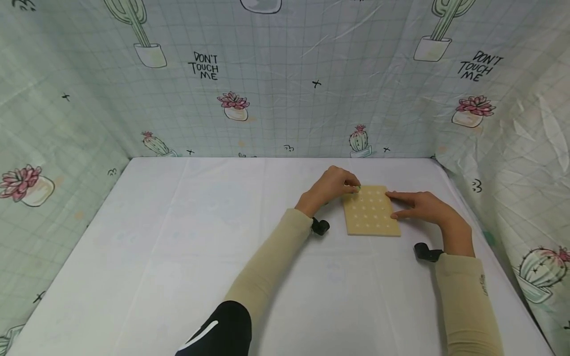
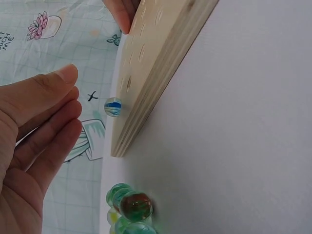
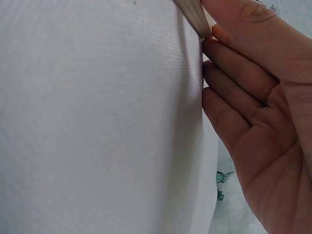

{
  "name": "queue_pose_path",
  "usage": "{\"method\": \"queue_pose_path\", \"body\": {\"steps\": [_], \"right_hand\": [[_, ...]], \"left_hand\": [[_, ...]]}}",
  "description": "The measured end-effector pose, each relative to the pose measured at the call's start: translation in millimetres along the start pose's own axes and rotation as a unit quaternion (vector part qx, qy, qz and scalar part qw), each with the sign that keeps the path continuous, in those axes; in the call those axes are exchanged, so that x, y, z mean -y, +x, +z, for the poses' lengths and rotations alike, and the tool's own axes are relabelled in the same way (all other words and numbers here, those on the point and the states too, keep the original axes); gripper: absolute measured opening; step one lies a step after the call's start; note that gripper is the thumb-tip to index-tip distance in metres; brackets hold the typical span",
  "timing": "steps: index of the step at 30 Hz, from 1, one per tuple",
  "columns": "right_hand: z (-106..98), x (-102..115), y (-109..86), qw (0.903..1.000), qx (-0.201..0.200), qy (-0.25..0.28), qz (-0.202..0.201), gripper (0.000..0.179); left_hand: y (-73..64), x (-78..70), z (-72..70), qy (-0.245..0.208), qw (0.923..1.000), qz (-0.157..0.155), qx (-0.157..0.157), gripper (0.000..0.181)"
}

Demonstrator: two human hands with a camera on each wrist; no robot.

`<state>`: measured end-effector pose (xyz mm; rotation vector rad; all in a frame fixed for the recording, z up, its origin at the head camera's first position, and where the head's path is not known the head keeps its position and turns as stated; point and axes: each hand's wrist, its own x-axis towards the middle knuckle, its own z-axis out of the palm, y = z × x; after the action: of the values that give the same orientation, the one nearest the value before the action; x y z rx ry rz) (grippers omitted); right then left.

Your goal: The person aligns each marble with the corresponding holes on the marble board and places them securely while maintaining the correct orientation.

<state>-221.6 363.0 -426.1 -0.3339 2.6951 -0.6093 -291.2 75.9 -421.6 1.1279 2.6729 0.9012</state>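
A square wooden board [image 1: 377, 227] with rows of shallow round dimples lies flat on the white table. Over its far left corner is my left hand [image 1: 331, 185], thumb and forefinger pinching a small green marble [image 1: 358, 188] that the fingers mostly hide. One clear marble with a blue swirl [image 2: 113, 107] sits on the board near that corner in the left wrist view. My right hand [image 1: 420, 206] rests against the board's right edge, its forefinger and thumb spread along it and fairly straight. In the right wrist view those fingertips touch the board's edge [image 3: 194, 17].
Several loose green and reddish glass marbles [image 2: 135, 205] lie on the table left of the board, mostly behind the left hand in the head view. Printed cactus cloth [image 1: 276, 109] hangs along the table's back and sides. Each wrist carries a black camera [image 1: 320, 227].
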Motion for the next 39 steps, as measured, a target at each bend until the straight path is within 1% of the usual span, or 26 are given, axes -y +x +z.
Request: {"method": "queue_pose_path", "body": {"steps": [4,10,12,16,20,23,28,34,39], "right_hand": [[1,0,-1.2,1.0,0.001,0.006,0.006,0.089],[3,-1,-2.5,1.0,-0.003,0.008,0.003,0.087],[3,-2,-2.7,0.9999,-0.004,0.009,0.0,0.087],[5,-3,-2.8,0.9999,-0.008,0.012,-0.005,0.086],[4,-3,-2.9,0.9999,-0.01,0.012,-0.007,0.085],[3,-1,-3.0,0.9999,-0.008,0.013,-0.006,0.085],[2,-1,-2.4,0.9998,-0.011,0.016,-0.006,0.084],[2,-3,-0.7,0.9998,-0.01,0.018,-0.008,0.085],[1,-4,0.7,0.9997,-0.014,0.016,-0.012,0.085]], "left_hand": [[2.3,-0.9,2.3,-0.02,0.9998,0.002,-0.01,0.02],[8.2,2.2,9.2,-0.069,0.9971,0.025,-0.021,0.019],[10.0,4.2,13.0,-0.085,0.9959,0.025,-0.021,0.018],[12.6,8.2,21.5,-0.099,0.9945,-0.003,-0.033,0.017],[13.7,9.4,28.1,-0.093,0.9939,-0.032,-0.05,0.016],[13.9,8.4,30.4,-0.087,0.9938,-0.042,-0.056,0.015],[15.7,5.8,31.2,-0.08,0.9933,-0.059,-0.06,0.014],[16.8,3.6,33.3,-0.055,0.9925,-0.092,-0.058,0.014],[19.1,0.6,34.1,-0.051,0.9906,-0.114,-0.057,0.013]]}}
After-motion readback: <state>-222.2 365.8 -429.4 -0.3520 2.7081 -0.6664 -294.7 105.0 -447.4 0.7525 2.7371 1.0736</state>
